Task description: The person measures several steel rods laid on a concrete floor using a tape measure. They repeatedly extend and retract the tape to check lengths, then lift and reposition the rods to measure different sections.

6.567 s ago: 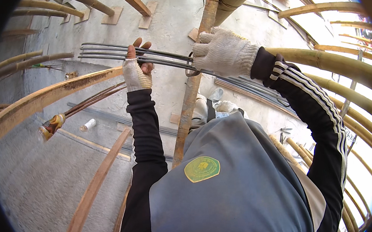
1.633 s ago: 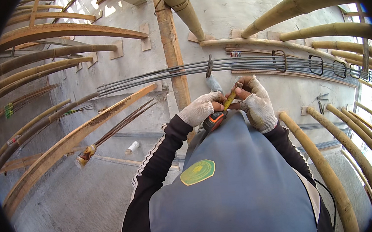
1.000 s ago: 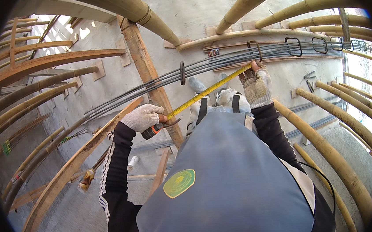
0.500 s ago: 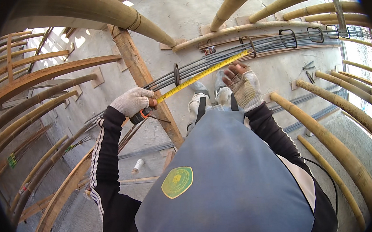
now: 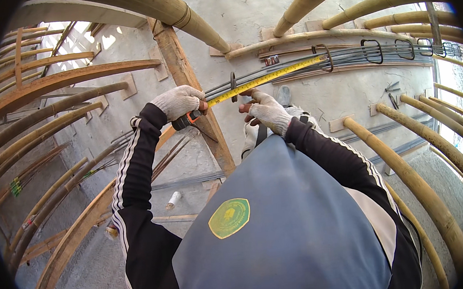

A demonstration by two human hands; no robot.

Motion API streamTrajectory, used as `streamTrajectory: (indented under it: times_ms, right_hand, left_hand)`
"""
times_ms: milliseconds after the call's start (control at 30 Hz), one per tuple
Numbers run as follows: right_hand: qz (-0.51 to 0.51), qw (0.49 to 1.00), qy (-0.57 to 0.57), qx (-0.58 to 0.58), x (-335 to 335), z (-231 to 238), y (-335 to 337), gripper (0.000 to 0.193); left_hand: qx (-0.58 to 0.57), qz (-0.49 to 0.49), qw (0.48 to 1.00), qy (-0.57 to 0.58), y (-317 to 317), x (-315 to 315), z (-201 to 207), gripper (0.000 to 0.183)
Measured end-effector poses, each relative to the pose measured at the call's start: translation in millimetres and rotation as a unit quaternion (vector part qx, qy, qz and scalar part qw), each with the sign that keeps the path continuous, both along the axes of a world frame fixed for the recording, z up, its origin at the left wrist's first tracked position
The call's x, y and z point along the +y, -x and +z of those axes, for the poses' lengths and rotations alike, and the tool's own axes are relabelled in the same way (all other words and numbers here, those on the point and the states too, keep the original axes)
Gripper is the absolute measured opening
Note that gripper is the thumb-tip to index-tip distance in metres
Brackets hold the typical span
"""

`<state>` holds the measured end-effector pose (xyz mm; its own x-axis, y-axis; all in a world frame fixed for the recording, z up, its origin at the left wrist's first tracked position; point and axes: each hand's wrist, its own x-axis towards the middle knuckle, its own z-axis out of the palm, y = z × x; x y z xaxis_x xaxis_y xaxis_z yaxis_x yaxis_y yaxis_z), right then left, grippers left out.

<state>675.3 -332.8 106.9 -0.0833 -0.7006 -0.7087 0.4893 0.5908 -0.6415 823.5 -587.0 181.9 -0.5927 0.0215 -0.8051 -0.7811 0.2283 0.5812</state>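
My left hand (image 5: pixel 179 103), in a white fingerless work glove, is closed round the tape measure (image 5: pixel 186 121), which has a dark and orange case. Its yellow blade (image 5: pixel 278 75) stretches out to the right along a bundle of grey steel rebar (image 5: pixel 291 69). The blade's far end lies by a bent steel stirrup (image 5: pixel 329 58) round the bars. My right hand (image 5: pixel 266 111), gloved the same way, is just below the blade with fingers apart, close to a nearer stirrup (image 5: pixel 233 86). Whether a fingertip touches that stirrup I cannot tell.
Bamboo poles (image 5: pixel 419 183) stand on both sides and ahead. A wooden beam (image 5: pixel 180 66) passes under the rebar's left end. Pliers (image 5: pixel 392 97) lie on the concrete floor at right, and a white cylinder (image 5: pixel 174 199) lies at lower left. More stirrups (image 5: pixel 372 52) hang farther along.
My right hand has moved left and toward me along the blade, from near the far stirrup to the nearer one. My left hand still holds the tape measure. The view has shifted slightly.
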Motion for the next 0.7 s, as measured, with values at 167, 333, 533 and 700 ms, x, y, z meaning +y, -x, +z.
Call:
streamTrajectory:
  times_ms: [167, 333, 533, 700]
  right_hand:
    - [-0.01, 0.997, -0.002, -0.07, -20.3, -12.2, -13.9, 0.047]
    - [-0.052, 0.996, 0.031, -0.06, -16.8, -23.7, -23.0, 0.037]
    - [-0.087, 0.995, 0.034, -0.035, -0.6, -24.8, -18.9, 0.035]
    - [-0.118, 0.991, 0.051, -0.022, 7.1, -27.8, -11.2, 0.027]
  left_hand:
    - [0.005, -0.015, 1.0, -0.002, -0.5, -1.8, -1.8, 0.026]
    - [0.004, -0.05, 0.999, 0.02, 2.6, -7.2, -3.0, 0.027]
    - [-0.006, -0.03, 0.999, 0.017, 1.3, -6.7, -6.8, 0.027]
    - [-0.013, -0.028, 0.999, 0.008, 2.7, -7.7, -4.8, 0.026]
